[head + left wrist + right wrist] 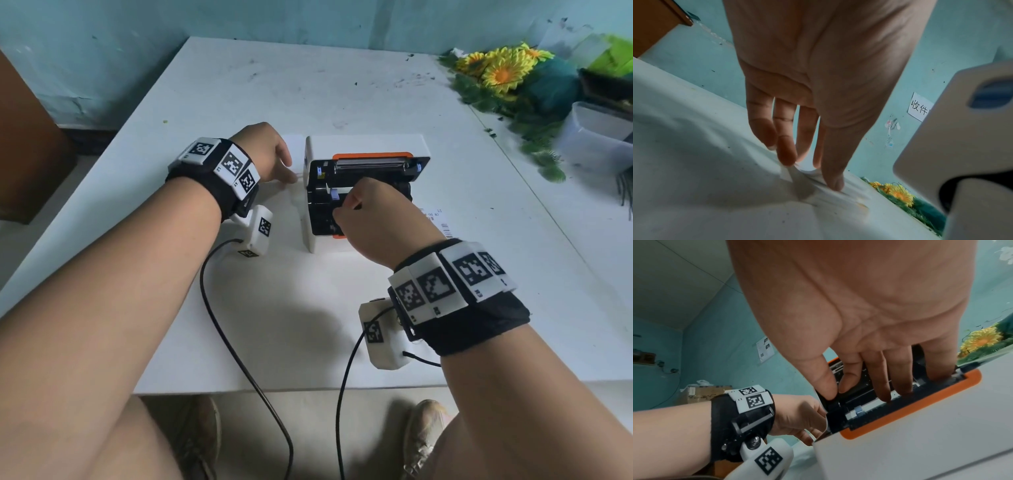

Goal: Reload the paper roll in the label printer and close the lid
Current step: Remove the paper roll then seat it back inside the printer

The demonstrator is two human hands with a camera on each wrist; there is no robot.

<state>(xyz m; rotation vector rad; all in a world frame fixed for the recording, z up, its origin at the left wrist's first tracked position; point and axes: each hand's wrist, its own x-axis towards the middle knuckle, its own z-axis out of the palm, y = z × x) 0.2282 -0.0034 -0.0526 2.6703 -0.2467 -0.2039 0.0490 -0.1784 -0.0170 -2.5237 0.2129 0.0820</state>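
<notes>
Two hands busy over a broad white surface (342, 325), and plenty left to do. Sat mid-surface with its bay exposed: the label printer (318, 236), white body, orange trim. Stood tipped back at the rear, the lid (363, 144), not yet closed.

Reached down into the open bay from the front, the right hand (380, 222). Rested three straight fingers (882, 386) along the front edge of the paper path; brought thumb and forefinger together at the black guide block (835, 417) on the bay's left. Couldn't tell whether anything was actually pinched there.

Hovered just beside the printer's left wall, the left hand (267, 150). Kept its fingers nearly straight, thumb tip down on white paper (838, 191) lying flat on the surface. Pinching or merely pressing? Couldn't tell.

Saw no roll seated in the bay, only that paper outside it. Looked like the loading step, guides being readied. Next, probably: leading the paper squarely between the guides, keeping fingers out from under the lid, then pressing it shut.
</notes>
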